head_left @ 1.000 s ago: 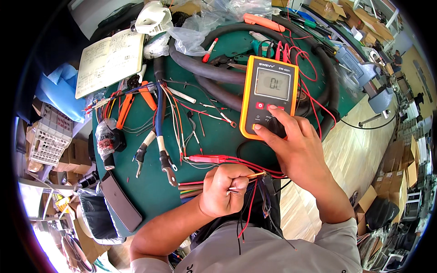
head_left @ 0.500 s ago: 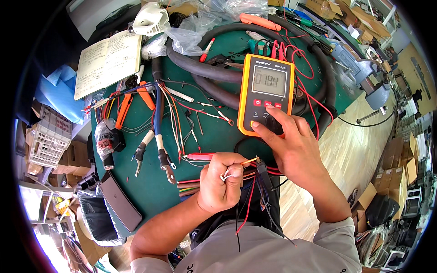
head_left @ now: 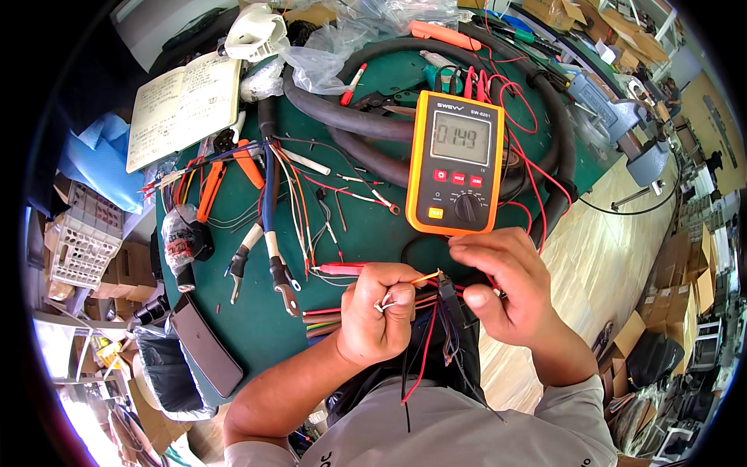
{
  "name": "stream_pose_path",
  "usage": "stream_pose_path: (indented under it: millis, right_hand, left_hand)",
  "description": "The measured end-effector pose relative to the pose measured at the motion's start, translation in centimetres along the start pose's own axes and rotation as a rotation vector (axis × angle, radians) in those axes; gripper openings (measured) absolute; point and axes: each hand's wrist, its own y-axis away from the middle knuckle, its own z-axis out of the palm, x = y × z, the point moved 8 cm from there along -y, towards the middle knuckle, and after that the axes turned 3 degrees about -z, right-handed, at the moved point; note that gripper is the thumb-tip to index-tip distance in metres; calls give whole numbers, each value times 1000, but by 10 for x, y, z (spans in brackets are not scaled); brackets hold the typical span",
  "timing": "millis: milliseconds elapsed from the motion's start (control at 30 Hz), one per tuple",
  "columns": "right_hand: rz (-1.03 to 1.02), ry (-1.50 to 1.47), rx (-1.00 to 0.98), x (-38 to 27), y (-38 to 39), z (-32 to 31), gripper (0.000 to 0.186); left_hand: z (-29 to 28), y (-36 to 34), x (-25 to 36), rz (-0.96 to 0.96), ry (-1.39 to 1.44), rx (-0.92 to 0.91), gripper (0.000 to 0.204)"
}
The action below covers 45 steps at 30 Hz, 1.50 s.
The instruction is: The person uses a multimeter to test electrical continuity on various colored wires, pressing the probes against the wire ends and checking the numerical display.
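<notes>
Closed into a tight fist, the left hand [head_left: 379,315] was at the lower centre of the frame, gripping the thin yellow wire [head_left: 425,277] and some white wire ends [head_left: 384,301]. That yellow wire ran out to the right of the fist, its long axis rising slightly, and its far end met or nearly met the top of a dark connector block [head_left: 451,300]; actual contact was too small to make out. The block sat between the two hands, right of the left fist and just left of the right thumb. To its right, the right hand [head_left: 506,288] was half spread, its fingers bent and its thumb well apart from them, with nothing visible in its grasp. The orange-edged meter [head_left: 454,167] lay on the green counter [head_left: 257,327] right of centre, directly above the right hand, which was the nearer of the two. Its long axis ran up the frame, the top leaning a little right. The fingertips were near its lower edge, below the dial [head_left: 467,207].
</notes>
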Motion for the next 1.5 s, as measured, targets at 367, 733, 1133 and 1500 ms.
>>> stream_pose_path:
  millis: [367, 733, 1133, 1500]
  right_hand:
    - [47, -90, -119, -2, 4, 19, 45]
    - [41, -75, -114, -3, 5, 18, 47]
    - [28, -84, -96, -2, 6, 16, 48]
    - [77, -149, -138, -1, 6, 23, 48]
  left_hand:
    - [-1, 0, 0, -6, 2, -2, 21]
    - [-3, 0, 2, 14, -10, 31, 13]
    - [-3, 1, -1, 1, 9, 21, 12]
    - [0, 0, 1, 4, 2, -7, 22]
